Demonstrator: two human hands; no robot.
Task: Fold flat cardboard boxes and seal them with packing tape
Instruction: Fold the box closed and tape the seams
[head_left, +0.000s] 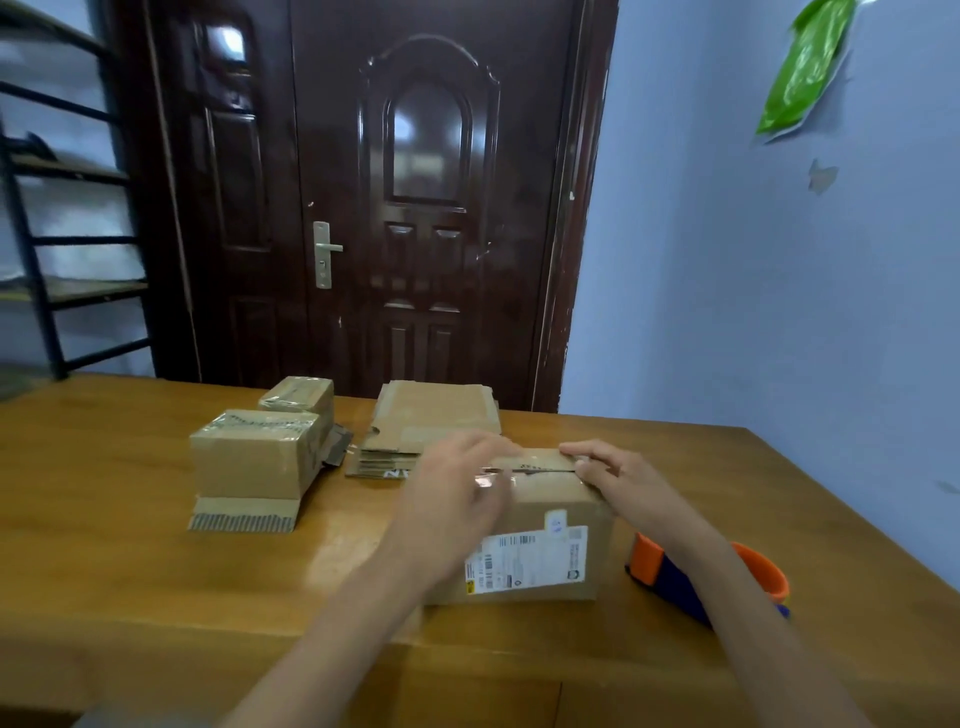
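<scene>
I had both hands on the box (540, 525) near the table's (130, 571) front edge: my left hand (457, 499), blurred, lay over its left top with fingers loosely bent, though I could not tell if it gripped anything; my right hand (618, 480) pressed flat fingers on the right end of the top flaps. A white label (527, 558) faced me. The tape dispenser (675, 577) lay just right of the box, partly behind my forearm. Flat boxes (426, 428) were stacked just behind, and two sealed boxes (260, 452) stood to the left.
</scene>
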